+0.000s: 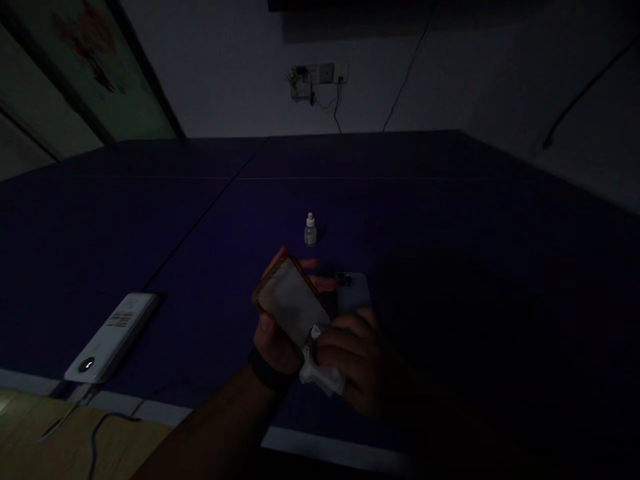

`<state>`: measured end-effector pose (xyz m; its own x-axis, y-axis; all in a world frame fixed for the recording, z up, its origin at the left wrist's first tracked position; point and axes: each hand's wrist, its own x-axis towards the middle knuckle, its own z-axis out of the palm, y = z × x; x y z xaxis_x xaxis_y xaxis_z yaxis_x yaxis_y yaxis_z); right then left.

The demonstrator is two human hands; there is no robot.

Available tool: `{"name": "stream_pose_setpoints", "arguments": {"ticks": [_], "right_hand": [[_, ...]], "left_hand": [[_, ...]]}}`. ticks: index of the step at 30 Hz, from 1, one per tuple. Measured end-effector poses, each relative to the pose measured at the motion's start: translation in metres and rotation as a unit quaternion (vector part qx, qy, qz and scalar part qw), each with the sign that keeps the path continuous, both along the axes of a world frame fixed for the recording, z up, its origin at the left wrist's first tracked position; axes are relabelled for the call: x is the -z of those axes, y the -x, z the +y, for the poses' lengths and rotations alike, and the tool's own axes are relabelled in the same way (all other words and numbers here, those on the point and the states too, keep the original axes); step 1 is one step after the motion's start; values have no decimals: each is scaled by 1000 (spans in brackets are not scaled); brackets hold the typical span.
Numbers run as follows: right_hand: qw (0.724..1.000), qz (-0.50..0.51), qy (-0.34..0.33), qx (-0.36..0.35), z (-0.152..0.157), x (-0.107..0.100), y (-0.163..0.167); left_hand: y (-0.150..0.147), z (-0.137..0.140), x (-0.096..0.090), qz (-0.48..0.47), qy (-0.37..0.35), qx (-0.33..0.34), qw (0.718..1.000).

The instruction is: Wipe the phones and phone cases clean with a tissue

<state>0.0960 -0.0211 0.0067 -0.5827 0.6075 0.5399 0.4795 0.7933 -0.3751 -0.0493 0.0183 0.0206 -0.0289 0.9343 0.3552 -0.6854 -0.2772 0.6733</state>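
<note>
My left hand (pixel 274 343), with a dark band at the wrist, is closed around a phone (pixel 290 300) in a brownish-edged case. Its flat, pale grey face is turned up and tilted. Bunched in my right hand (pixel 357 353) is a white tissue (pixel 323 377), which touches the phone's lower right end. My right fingers are curled and partly lost in shadow. A second phone (pixel 356 293) lies on the dark blue table (pixel 225 213) beside my hands, camera side up, partly covered by my right hand. Beyond them stands a small dropper bottle (pixel 311 235) with a white top.
A white oblong device (pixel 113 337) with a round dark spot lies at the left, with a cable (pixel 65 420) near its lower end. Wall sockets (pixel 313 75) with plugs and cords are at the back. The room is very dim.
</note>
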Motion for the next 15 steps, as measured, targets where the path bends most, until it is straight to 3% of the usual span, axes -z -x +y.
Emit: {"name": "stream_pose_setpoints", "arguments": {"ticks": [3,6,8,10,13,15], "right_hand": [[999,-15,-45,24,7,2,-6],[992,-38,-108,53,15,4,-13],[986,-61,-143,66,20,3,-19],[980,-76,-171,67,24,0,-26],[975,-84,-195,59,27,-6,-38],[971,-102,-205,70,29,-8,-44]], "left_hand": [[-4,-2,-3,5,-4,-29,1000],[0,-8,-10,29,10,1,1000],[9,-9,-16,24,31,48,998],[22,-3,-23,9,105,115,988],[44,18,-34,-2,240,247,939],[56,34,-38,9,283,325,902]]}}
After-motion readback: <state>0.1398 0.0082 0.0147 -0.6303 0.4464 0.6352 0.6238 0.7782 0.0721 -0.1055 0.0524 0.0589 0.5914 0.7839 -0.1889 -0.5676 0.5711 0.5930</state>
